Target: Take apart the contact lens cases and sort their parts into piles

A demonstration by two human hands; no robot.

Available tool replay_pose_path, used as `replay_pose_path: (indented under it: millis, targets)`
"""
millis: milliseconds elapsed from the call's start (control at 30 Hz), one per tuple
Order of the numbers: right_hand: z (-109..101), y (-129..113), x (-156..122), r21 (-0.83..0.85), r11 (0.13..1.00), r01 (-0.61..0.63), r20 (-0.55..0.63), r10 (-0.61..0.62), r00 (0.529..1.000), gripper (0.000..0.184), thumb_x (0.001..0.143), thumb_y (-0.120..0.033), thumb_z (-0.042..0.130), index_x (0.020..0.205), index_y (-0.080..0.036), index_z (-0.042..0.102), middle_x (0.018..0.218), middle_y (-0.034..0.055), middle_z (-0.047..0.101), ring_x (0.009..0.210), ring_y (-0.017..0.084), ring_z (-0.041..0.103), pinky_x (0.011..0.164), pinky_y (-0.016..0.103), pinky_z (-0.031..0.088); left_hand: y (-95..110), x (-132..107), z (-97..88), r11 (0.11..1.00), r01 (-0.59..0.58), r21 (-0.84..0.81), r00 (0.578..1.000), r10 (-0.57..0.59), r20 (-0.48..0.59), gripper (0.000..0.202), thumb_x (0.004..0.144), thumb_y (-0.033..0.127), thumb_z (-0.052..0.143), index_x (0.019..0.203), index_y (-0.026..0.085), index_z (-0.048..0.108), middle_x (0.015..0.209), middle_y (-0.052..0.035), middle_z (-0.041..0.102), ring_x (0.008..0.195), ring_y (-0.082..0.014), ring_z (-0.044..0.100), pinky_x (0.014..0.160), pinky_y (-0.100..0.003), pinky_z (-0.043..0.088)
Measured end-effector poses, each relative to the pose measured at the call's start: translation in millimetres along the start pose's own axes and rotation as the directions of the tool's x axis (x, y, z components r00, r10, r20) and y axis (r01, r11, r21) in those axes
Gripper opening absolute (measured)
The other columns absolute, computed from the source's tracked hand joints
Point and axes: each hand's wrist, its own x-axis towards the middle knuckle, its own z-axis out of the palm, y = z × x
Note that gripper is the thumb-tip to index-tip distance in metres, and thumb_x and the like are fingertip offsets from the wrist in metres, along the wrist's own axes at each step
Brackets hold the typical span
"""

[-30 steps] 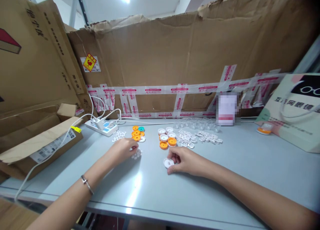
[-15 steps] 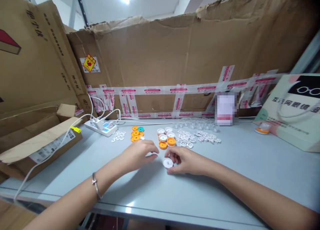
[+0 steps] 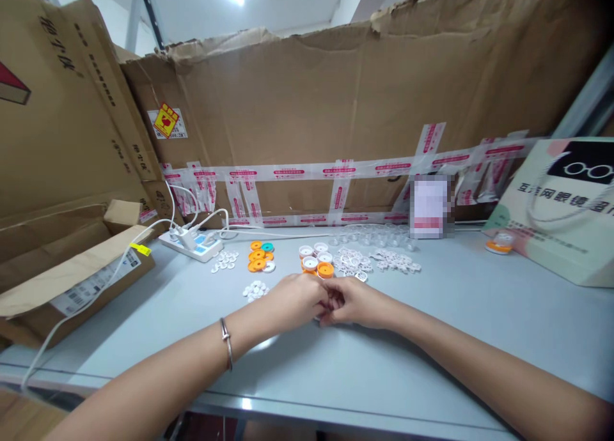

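My right hand (image 3: 359,301) rests on the table with curled fingers gripping the white round disc (image 3: 317,317), which is now almost wholly covered. Over that disc lies my left hand (image 3: 298,300), its fingers closed and touching those of my right hand. Whatever the left fingertips pinch is hidden. Just behind the hands stand stacked orange and white round parts (image 3: 325,270). Left of my left hand lies a pile of small white pieces (image 3: 256,291).
Orange discs (image 3: 257,264) and a teal disc (image 3: 267,247) sit farther back, near small white rings (image 3: 224,261). White cut-out parts (image 3: 352,261) and clear cups (image 3: 378,238) lie behind. A power strip (image 3: 206,249), open carton (image 3: 100,268) and paper bag (image 3: 556,236) flank them.
My left hand has moved right and closed over the white disc, meeting my right hand. The small white pile has come into sight. The view has shifted slightly.
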Motion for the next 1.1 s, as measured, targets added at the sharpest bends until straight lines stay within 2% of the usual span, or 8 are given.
replay_pose_path:
  millis: [100,267,533,700,800,967,1033,1100]
  targets:
    - [0.9,0.6,0.9,0.001,1.000,-0.024,-0.022,0.024,0.999,0.023,0.054,-0.025,0.071,0.065,-0.016,0.053,0.057,-0.0063,0.046,0.056,0.009,0.042,0.050,0.019,0.029,5.3,-0.4,-1.4,0.996,0.027,0.085,1.000,-0.027,0.003,0.012,0.073,0.017,0.057,0.068,0.017,0.067,0.075,-0.0032,0.067,0.067,-0.0156,0.060,0.052,-0.022,0.036]
    - [2.3,2.3,1.8,0.032,0.999,-0.014,-0.013,0.015,1.000,0.022,0.055,-0.024,0.069,0.069,-0.015,0.056,0.057,-0.0068,0.046,0.056,0.008,0.043,0.051,0.019,0.030,9.6,-2.8,-4.7,0.969,-0.091,0.230,0.995,0.079,0.064,0.013,0.075,0.017,0.057,0.066,0.015,0.065,0.075,-0.0053,0.065,0.068,-0.0186,0.060,0.054,-0.027,0.037]
    - [3.5,6.1,2.8,0.055,0.998,-0.008,-0.024,0.009,1.000,0.021,0.054,-0.024,0.067,0.063,-0.015,0.050,0.056,-0.0069,0.041,0.053,0.007,0.037,0.047,0.019,0.028,-0.5,-7.6,4.8,0.935,-0.196,0.296,0.971,0.226,-0.072,0.012,0.077,0.020,0.056,0.069,0.015,0.064,0.074,-0.0034,0.064,0.068,-0.0160,0.059,0.057,-0.028,0.039]
    - [3.9,8.1,3.2,0.031,0.999,-0.008,-0.024,0.009,1.000,0.020,0.054,-0.023,0.066,0.063,-0.015,0.051,0.056,-0.0069,0.040,0.054,0.007,0.036,0.048,0.019,0.027,-2.1,-5.0,12.0,0.920,-0.199,0.338,0.962,0.249,-0.113,0.009,0.074,0.020,0.058,0.071,0.014,0.064,0.073,-0.0023,0.065,0.069,-0.0159,0.060,0.059,-0.027,0.040]
    - [2.9,7.0,2.7,0.044,0.999,-0.014,-0.011,0.015,1.000,0.019,0.055,-0.023,0.066,0.065,-0.015,0.053,0.057,-0.0064,0.042,0.054,0.007,0.038,0.049,0.019,0.028,-3.1,-5.6,6.0,0.943,-0.188,0.276,0.960,0.236,-0.151,0.008,0.073,0.018,0.057,0.071,0.016,0.064,0.071,-0.0008,0.065,0.065,-0.0135,0.059,0.058,-0.024,0.040]
    - [-0.1,3.1,-1.1,0.093,0.995,-0.039,0.025,0.036,0.999,0.027,0.056,-0.030,0.069,0.076,-0.015,0.057,0.059,-0.0047,0.047,0.056,0.009,0.044,0.051,0.020,0.033,-29.4,-29.0,-27.2,0.982,-0.076,0.171,0.935,0.130,-0.331,0.011,0.076,0.016,0.053,0.076,0.017,0.064,0.073,-0.0018,0.064,0.067,-0.0123,0.058,0.061,-0.021,0.041]
    - [-0.9,2.6,-2.4,0.081,0.996,-0.028,0.027,0.026,0.999,0.028,0.057,-0.029,0.069,0.078,-0.015,0.057,0.061,-0.0043,0.048,0.058,0.009,0.045,0.052,0.020,0.034,-48.2,-46.2,-35.8,0.987,-0.025,0.157,0.927,0.081,-0.366,0.013,0.078,0.017,0.050,0.077,0.017,0.063,0.074,-0.0028,0.063,0.069,-0.0123,0.058,0.065,-0.021,0.042]
    - [-1.2,2.7,-3.0,0.060,0.998,-0.023,0.031,0.021,0.999,0.027,0.057,-0.028,0.068,0.079,-0.016,0.057,0.062,-0.0041,0.048,0.059,0.009,0.045,0.052,0.020,0.035,-66.3,-62.8,-35.4,0.982,0.022,0.187,0.935,0.046,-0.351,0.015,0.079,0.017,0.048,0.075,0.016,0.063,0.073,-0.0032,0.063,0.069,-0.0126,0.057,0.064,-0.021,0.042]
